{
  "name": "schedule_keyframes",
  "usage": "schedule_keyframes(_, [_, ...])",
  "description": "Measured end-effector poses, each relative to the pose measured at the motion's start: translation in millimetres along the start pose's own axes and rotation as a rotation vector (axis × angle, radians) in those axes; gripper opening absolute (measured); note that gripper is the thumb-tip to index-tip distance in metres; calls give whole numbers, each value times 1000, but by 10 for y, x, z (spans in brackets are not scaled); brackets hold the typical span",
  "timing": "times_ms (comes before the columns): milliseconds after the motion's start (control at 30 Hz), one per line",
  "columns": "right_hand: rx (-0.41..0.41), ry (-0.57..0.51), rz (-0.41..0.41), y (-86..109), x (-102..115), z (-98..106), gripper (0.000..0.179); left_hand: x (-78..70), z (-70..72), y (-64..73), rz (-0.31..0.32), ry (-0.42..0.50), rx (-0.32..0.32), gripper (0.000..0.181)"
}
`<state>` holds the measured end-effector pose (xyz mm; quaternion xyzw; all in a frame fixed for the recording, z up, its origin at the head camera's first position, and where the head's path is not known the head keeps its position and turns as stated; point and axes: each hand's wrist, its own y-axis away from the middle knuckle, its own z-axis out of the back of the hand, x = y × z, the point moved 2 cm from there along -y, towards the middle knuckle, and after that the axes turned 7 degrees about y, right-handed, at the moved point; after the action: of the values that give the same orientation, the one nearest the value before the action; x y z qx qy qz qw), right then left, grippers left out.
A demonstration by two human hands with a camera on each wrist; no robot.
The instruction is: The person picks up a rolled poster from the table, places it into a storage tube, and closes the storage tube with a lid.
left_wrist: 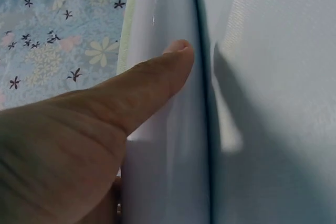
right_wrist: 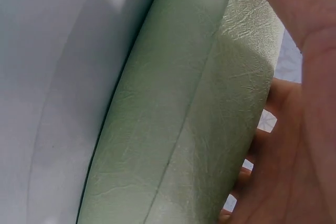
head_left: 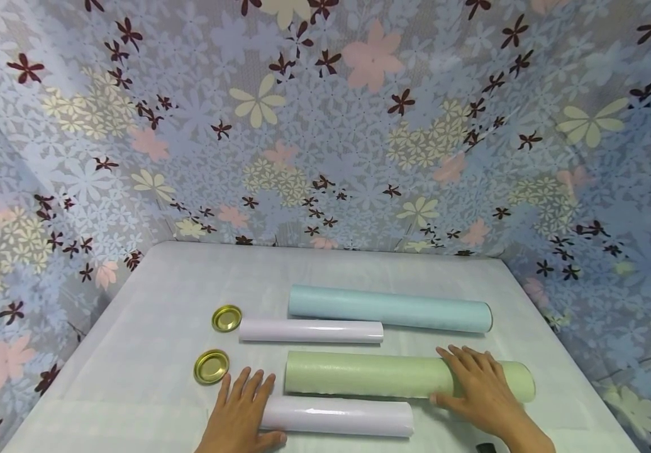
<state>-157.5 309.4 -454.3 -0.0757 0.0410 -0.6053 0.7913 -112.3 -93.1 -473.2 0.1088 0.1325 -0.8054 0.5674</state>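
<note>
In the head view, my left hand (head_left: 240, 409) lies at the left end of the nearer glossy pale lilac tube (head_left: 339, 415), hiding that end. Its fingers stretch forward, and its thumb reaches across the lilac tube (left_wrist: 168, 171) in the left wrist view. My right hand (head_left: 480, 390) rests over the right part of a larger pale green tube (head_left: 365, 374), fingers laid toward its far side. Seen from the right wrist, the green tube (right_wrist: 152, 98) has a crinkled surface and a lengthwise seam, and it partly hides my fingers.
Farther back lie a light blue tube (head_left: 387, 308) and a second, slimmer lilac tube (head_left: 311, 331). Two round gold lids (head_left: 226, 318) sit at the left on the white-covered table (head_left: 155, 327). A small black object (head_left: 486, 448) shows at the bottom edge. Floral cloth (head_left: 325, 126) hangs behind.
</note>
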Motion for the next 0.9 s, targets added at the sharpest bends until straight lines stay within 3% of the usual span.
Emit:
schedule_keyframes(267, [11,45,24,-20,-17,-25,88,7,-36,-11,-12,-5,3,87])
schedule_keyframes(900, [-62,129,110,-101,-31,-106,96,-50,-50,-72,-53,-75,-22,78])
